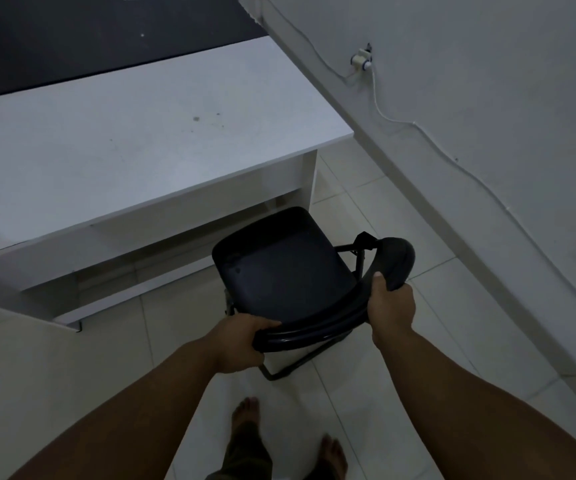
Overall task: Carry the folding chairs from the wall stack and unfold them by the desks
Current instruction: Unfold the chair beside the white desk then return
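A black folding chair (281, 268) stands unfolded on the tiled floor, its seat flat and pointing toward the white desk (134, 147). The seat's far edge reaches just under the desk's front right corner. Its curved backrest runs along the near side. My left hand (241, 339) grips the left end of that backrest. On the right end of the backrest my right hand (392, 306) is closed, thumb on top. The dark metal leg frame shows below the backrest on the floor.
A white wall (487, 98) runs along the right with a thin cable (428, 136) and a small white fitting (362, 59) on it. A dark panel (89, 36) lies behind the desk. My bare feet (245, 414) stand on the tiles behind the chair.
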